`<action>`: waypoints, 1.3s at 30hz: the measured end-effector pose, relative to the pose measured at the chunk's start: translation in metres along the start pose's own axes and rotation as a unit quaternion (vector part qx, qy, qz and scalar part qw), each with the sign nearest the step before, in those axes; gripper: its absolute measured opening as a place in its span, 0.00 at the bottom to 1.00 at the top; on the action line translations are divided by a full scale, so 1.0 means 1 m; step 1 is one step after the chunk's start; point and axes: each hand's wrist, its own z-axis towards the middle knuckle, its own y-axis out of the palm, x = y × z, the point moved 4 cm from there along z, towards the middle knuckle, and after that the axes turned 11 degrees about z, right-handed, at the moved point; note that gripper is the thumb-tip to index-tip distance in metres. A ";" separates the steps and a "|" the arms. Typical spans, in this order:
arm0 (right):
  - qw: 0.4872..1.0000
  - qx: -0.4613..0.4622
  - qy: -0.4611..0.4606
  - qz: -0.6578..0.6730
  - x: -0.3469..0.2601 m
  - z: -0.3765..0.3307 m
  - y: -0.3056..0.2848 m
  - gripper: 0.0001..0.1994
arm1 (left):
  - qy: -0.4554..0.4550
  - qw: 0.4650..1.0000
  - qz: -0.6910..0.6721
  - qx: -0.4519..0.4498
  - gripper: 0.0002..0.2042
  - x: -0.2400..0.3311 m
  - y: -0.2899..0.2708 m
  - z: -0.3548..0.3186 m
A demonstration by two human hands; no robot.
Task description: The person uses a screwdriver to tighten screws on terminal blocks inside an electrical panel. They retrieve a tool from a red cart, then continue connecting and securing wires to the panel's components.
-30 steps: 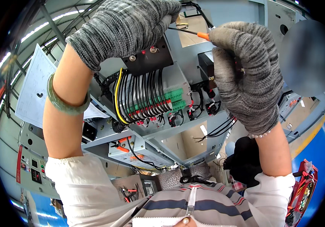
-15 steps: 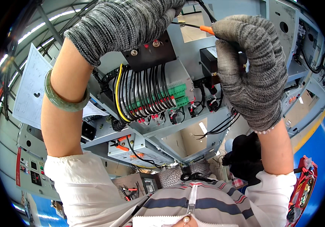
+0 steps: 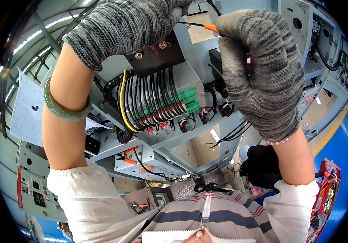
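left hand (image 3: 129, 24): grey-and-black marled knit glove | left wrist: green bangle (image 3: 62, 107) | right hand (image 3: 263, 73): matching knit glove | right wrist: pearl bracelet (image 3: 277, 141) | sleeves: white, pushed up | torso: striped zip top (image 3: 214, 214)

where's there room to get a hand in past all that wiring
Free: the open cutout below the green terminals, and the bare panel left of the black wires. Crowded: up top, where the left hand and right hand work a screwdriver.

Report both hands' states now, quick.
Left hand: closed, pressed against the black terminal block; contents hidden.
Right hand: closed on the orange-tipped screwdriver.
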 end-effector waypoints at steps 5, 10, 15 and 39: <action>1.000 -0.006 -0.001 -0.004 -0.002 0.002 0.001 0.10 | 0.010 1.000 -0.025 -0.006 0.08 -0.004 0.003 0.001; 1.000 -0.013 -0.003 0.002 -0.005 0.005 0.004 0.09 | -0.002 1.000 -0.022 -0.010 0.08 -0.008 0.007 0.001; 0.999 -0.022 0.004 0.022 -0.002 0.007 0.010 0.09 | 0.011 1.000 0.014 0.011 0.10 -0.006 0.008 -0.001; 0.987 -0.123 0.040 0.091 -0.006 0.006 0.017 0.09 | 0.065 0.991 -0.074 0.086 0.15 -0.013 0.011 -0.011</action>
